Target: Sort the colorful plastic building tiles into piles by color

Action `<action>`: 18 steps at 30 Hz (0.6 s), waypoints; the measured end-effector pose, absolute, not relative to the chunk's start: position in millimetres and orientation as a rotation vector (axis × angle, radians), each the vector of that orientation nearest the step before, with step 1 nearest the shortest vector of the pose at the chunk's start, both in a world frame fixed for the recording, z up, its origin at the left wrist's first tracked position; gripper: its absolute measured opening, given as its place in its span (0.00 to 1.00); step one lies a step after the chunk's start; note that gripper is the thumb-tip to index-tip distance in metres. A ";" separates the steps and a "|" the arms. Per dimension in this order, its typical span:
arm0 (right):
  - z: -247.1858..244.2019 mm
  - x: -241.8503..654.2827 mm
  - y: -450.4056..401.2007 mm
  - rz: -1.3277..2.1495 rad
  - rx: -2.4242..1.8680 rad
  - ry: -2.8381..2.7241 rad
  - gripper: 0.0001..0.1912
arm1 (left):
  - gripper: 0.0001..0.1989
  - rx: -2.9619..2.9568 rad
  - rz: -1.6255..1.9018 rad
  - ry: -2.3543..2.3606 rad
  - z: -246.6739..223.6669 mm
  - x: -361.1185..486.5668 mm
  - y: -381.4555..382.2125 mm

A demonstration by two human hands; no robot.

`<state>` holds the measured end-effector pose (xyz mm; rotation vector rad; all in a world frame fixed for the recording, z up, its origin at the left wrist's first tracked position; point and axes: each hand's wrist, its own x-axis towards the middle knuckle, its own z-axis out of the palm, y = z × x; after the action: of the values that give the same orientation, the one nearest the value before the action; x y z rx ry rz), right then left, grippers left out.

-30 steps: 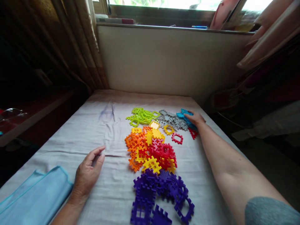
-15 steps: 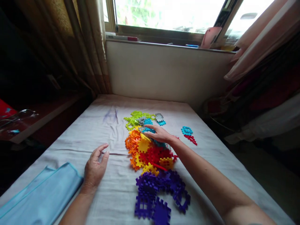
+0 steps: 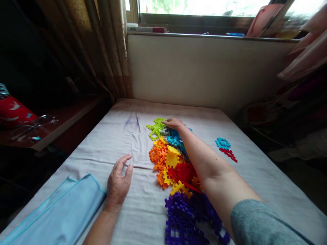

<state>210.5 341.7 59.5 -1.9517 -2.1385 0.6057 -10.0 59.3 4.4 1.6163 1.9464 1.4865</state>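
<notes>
My left hand rests on the sheet left of the pile, fingers loosely curved and apart from the thumb, holding nothing. At the far end of the pile, my right hand is over the lime-green interlocking plastic pieces and grey pieces. One digit stretches left; the others are partly hidden. Blue pieces lie below its wrist. Nearer are orange pieces, yellow pieces and red pieces. Purple pieces lie closest, partly covered by my right arm.
A blue ring-shaped piece and a red piece lie apart on the right. The folded light-blue cloth is at the left. Glasses and a red patterned item sit on a side shelf. A wall bounds the far edge.
My right hand has moved farther away, from above the blue pieces to the green and grey ones. My left hand stays at about the same place on the sheet. The view has shifted.
</notes>
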 end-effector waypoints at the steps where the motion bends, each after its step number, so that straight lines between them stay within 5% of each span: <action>1: 60.7 200.7 337.4 0.635 -1.854 -2.254 0.38 | 0.19 1.618 1.489 1.944 4.1 -10.1 59.4; 8: 90.9 173.2 272.9 0.788 -1.496 -2.653 0.27 | 0.20 1.650 1.544 1.939 1.9 -11.2 63.1; 14: 116.9 222.6 214.0 1.104 -1.100 -2.479 0.34 | 0.20 1.715 1.550 1.915 0.3 -12.0 66.0; 18: 107.4 317.7 216.7 0.948 -1.454 -2.043 0.28 | 0.20 1.740 1.538 1.920 -0.2 -11.3 67.7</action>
<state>317.7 216.7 107.4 -1.4542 -2.0426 0.9484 -11.3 67.7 -0.2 1.7403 1.9203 1.5377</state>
